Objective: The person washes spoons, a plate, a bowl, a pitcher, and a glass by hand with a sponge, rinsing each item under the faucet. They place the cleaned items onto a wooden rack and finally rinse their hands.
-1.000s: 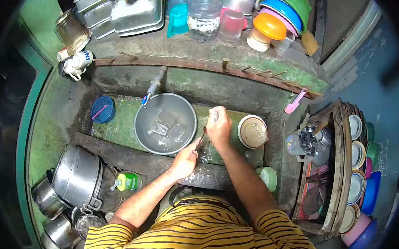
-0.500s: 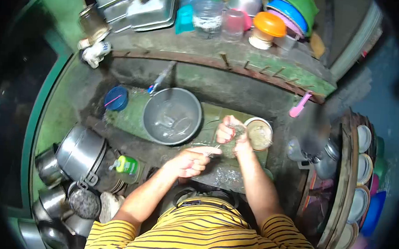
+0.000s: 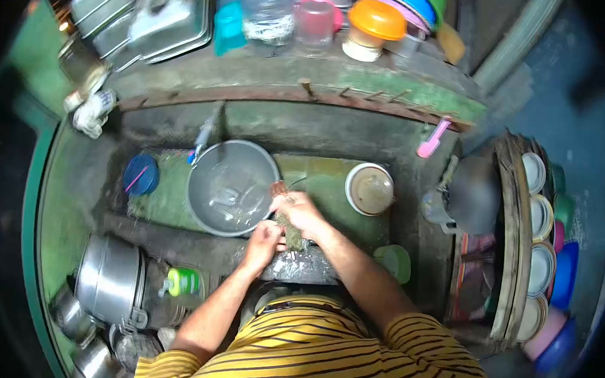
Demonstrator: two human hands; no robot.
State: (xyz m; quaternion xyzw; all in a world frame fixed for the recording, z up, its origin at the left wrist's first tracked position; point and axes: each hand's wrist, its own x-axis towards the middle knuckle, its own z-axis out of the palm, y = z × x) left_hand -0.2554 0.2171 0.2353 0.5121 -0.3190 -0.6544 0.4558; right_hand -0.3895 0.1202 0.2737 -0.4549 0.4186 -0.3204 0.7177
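Scrub pad (image 3: 291, 238), a dark greenish wad, sits pinched between the person's two hands at the front of the sink, just right of the metal basin (image 3: 193, 204) and above the wet front ledge (image 3: 312, 266). The left hand (image 3: 264, 239) is clenched against the pad's left side with the knuckles up. The right hand (image 3: 301, 213) curls over its top from the right, fingers bent down onto it. The two hands touch each other around the scrub pad. A small brownish end (image 3: 277, 186) pokes out past the right fingertips, right at the basin's rim; what it belongs to is too small to tell.

The basin holds shallow water and fills the left half of the green sink floor (image 3: 323, 183). A blue lid (image 3: 141, 175) lies beyond it at the far left. To the right of the hands the floor is bare as far as a round cream bowl (image 3: 369, 190), which stands well apart from them. A pale green cup (image 3: 394, 261) sits on the ledge near the right forearm. A green soap bottle (image 3: 183, 280) and stacked steel pots (image 3: 109, 281) crowd the left forearm's outer side. The back wall, with a pink brush (image 3: 432, 139) hanging on it, closes the far edge, and a dark kettle (image 3: 475, 192) and a plate rack (image 3: 519, 234) close the right.
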